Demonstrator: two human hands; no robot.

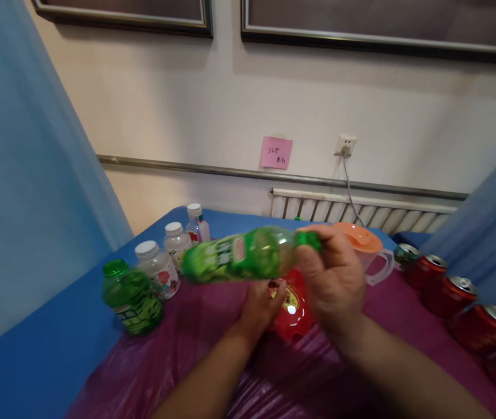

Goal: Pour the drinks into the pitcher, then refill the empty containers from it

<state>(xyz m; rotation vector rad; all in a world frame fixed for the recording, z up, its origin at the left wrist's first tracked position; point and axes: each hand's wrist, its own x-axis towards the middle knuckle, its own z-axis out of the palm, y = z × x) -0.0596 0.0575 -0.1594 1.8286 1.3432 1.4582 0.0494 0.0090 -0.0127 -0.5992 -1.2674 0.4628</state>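
Note:
Tilted nearly onto its side, a green-labelled drink bottle (248, 254) hangs in the air above the table. My right hand (335, 273) pinches it by its green cap. Below and behind the bottle is my left hand (263, 305), its fingers curled at the left edge of a glossy red scalloped dish (294, 311) with a yellow emblem. The bottle partly covers that hand and the dish. A purple plastic sheet (204, 326) lies under both hands.
At left stand a green bottle (132, 299) and several clear jars with white caps (158, 270). An orange-lidded pitcher (364, 244) is at the back right. Several red cans (449, 294) line the right side. A radiator (361, 208) is behind the blue table (68, 314).

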